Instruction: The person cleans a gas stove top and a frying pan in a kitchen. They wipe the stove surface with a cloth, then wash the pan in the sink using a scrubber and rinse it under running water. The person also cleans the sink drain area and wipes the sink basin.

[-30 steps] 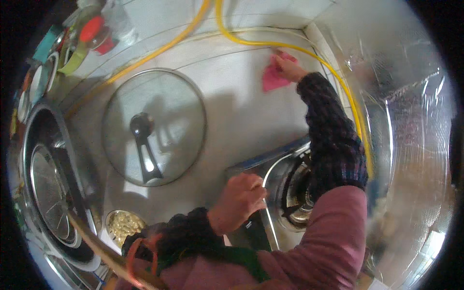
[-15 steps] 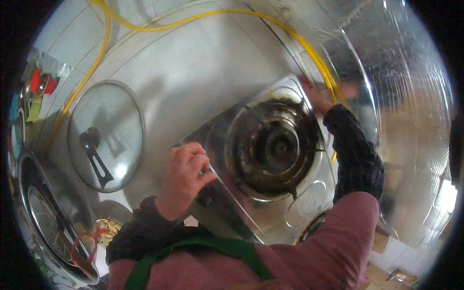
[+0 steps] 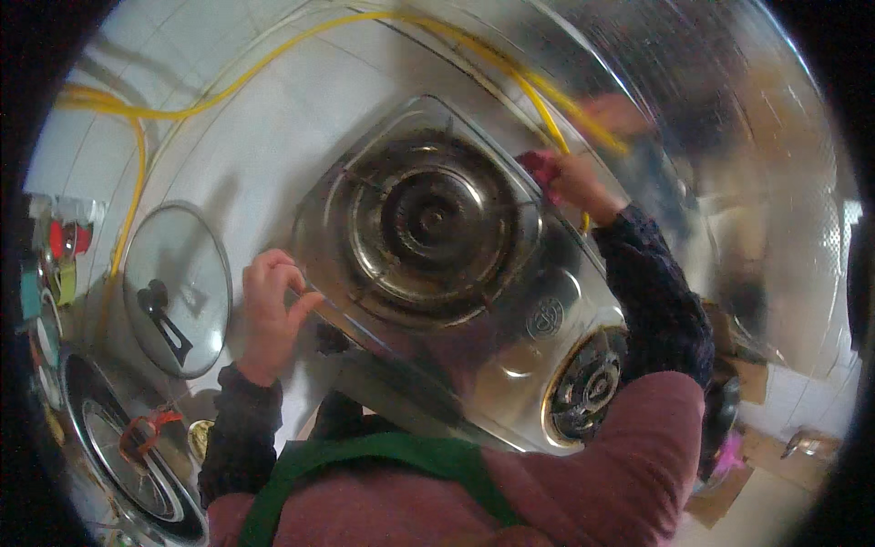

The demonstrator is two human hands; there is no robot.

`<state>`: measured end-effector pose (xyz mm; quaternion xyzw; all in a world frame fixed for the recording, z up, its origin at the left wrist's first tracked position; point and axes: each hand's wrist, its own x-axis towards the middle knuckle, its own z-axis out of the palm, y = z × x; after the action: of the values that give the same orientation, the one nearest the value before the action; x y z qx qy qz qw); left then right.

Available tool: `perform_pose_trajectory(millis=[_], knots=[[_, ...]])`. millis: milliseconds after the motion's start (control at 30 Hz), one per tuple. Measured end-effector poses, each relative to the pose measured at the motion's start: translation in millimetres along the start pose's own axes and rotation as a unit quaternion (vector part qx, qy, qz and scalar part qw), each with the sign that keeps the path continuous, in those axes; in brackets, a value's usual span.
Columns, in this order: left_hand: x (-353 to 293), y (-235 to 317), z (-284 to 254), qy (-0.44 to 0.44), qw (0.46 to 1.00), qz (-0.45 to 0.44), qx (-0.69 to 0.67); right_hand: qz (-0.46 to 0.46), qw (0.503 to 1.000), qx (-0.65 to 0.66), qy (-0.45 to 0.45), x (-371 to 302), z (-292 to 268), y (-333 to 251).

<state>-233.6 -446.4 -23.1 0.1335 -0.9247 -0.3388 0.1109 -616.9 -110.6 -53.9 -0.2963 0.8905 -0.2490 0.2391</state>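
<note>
A steel gas stove [image 3: 474, 356] lies slantwise on the white tiled counter, its large round burner [image 3: 433, 219] turned toward the far left. My left hand [image 3: 273, 305] is closed at the stove's left front edge, thumb and fingers pinching the rim. Along the far right edge my right hand [image 3: 583, 190] grips a crumpled dark red cloth [image 3: 540, 169], which touches the rim. Part of the second burner [image 3: 588, 387] shows beside my right sleeve; the sleeve and arm hide the rest.
A glass pan lid [image 3: 196, 273] with a black handle rests left of the stove. Yellow hose [image 3: 301, 41] runs along the wall behind. Shiny foil-like sheeting [image 3: 729, 164] covers the right wall. At lower left are a sink basin [image 3: 87, 410] and a small bowl [image 3: 199, 439].
The stove, with my left hand on its edge, sits nearer the lid and farther from me. More of the second burner shows. My right hand is farther from the far corner; its cloth is clearer.
</note>
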Motion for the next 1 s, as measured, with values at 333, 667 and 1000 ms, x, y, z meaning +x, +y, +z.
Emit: perform_pose_trajectory(millis=[333,667,1000], knots=[[-1.4,6.8,8.9,0.016,0.998,0.006,0.067,0.034,0.976,-0.153,0.148,-117.6,-95.7,16.4],[-2.5,2.0,15.7,0.016,0.998,-0.036,0.051,0.007,0.973,0.154,-0.17,-1.8,-9.0,121.2],[-8.6,-1.5,21.8,0.011,0.995,-0.032,0.094,0.205,0.956,0.153,-0.143,-249.9,-12.8,259.1]])
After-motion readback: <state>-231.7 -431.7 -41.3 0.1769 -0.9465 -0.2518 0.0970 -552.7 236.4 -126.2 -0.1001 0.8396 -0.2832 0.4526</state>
